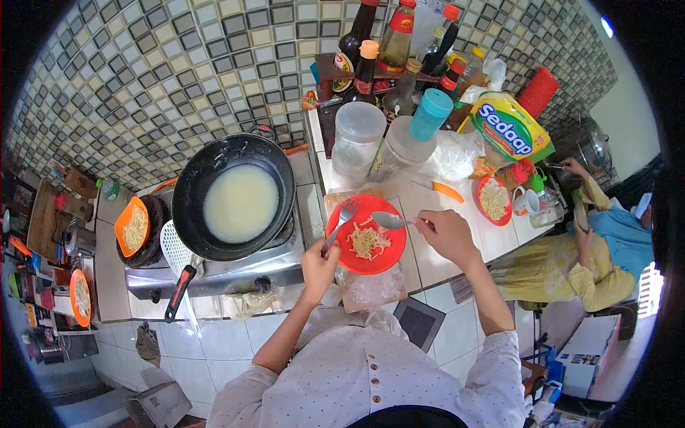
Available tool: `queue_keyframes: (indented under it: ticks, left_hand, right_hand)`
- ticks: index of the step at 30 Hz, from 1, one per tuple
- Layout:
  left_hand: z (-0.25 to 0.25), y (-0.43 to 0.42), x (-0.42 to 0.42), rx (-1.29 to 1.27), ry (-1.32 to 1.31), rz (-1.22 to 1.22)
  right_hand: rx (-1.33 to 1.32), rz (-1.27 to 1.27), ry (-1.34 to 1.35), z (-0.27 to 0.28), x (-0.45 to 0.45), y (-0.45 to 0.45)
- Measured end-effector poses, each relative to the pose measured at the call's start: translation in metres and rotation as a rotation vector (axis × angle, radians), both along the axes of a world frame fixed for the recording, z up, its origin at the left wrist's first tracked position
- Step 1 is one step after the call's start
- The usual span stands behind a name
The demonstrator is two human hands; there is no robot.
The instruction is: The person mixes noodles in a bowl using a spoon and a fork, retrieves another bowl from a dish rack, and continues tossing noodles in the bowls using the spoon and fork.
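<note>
A red plate [347, 258] lies on a board [374, 291] at the counter's front, with a small heap of pale shredded food [369, 241] in its middle. My left hand [320, 265] is closed around the handle of a fork [346, 217], whose tines point away from me over the plate's left side. In my closed right hand [446, 234] is a spoon [389, 220], its bowl above the upper right of the plate. Both utensils are apart from each other. Whether the spoon touches the food, I cannot tell.
Left, a black wok [187, 214] with pale liquid [241, 200] sits on the stove [214, 279]; a slotted spatula [175, 246] leans beside it. Jars [357, 139], bottles [360, 75] and an orange-handled knife [448, 192] lie beyond the plate. Another person [592, 246] stands at right.
</note>
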State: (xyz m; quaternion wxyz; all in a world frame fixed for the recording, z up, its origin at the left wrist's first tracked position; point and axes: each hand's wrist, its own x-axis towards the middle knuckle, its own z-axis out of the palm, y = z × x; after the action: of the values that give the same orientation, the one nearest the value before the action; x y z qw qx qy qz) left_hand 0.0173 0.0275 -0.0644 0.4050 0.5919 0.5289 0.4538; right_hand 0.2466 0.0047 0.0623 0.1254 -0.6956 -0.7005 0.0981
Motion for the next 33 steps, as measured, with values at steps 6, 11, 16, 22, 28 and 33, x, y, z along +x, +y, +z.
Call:
queue_keyframes:
  ticks: [6, 11, 16, 22, 28, 33]
  left_hand:
    - [-0.001, 0.000, -0.001, -0.045, 0.053, -0.017]
    - [0.003, 0.000, 0.000, -0.029, 0.032, -0.007]
    - [0.003, -0.001, -0.001, -0.002, 0.058, 0.006]
    - [0.001, 0.000, 0.000, 0.029, 0.073, 0.021]
    - [0.000, 0.001, 0.001, -0.022, 0.045, 0.021]
    - [-0.005, 0.001, 0.002, -0.008, 0.014, 0.029]
  right_hand:
    - [-0.137, 0.089, 0.337, -0.033, 0.016, 0.001]
    - [-0.198, 0.043, 0.245, -0.022, -0.010, 0.001]
    - [-0.091, 0.062, 0.128, -0.020, -0.017, 0.004]
    - [-0.112, 0.072, 0.091, -0.006, -0.017, 0.003]
    - [-0.009, 0.083, 0.209, -0.017, -0.026, 0.001]
    - [0.038, 0.117, 0.199, -0.035, -0.029, -0.013]
